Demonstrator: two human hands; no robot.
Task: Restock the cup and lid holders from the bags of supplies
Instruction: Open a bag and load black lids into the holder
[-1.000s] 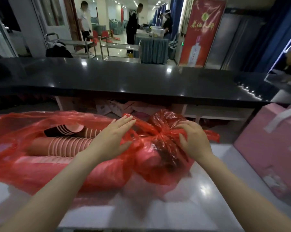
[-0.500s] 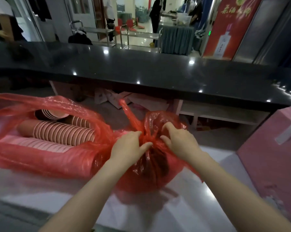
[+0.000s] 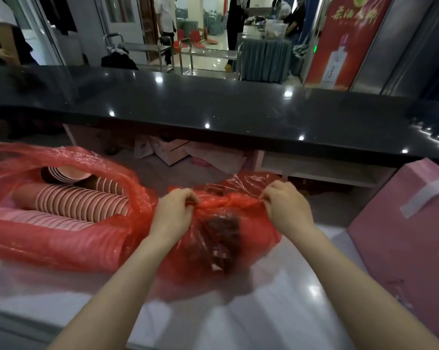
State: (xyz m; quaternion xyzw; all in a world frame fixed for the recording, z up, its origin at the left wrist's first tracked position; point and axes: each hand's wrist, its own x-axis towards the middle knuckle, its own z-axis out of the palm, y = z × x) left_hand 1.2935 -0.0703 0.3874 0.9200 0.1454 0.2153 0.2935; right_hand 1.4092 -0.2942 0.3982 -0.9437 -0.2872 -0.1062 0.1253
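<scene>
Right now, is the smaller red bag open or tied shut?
Cannot tell: left hand and right hand pinch the smaller red bag's top, stretching it sideways.

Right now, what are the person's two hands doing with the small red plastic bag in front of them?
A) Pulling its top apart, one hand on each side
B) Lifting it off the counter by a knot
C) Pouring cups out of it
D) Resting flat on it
A: the left hand and right hand each pinch the top of the small red plastic bag and draw it sideways, while the bag sits on the white counter.
</scene>
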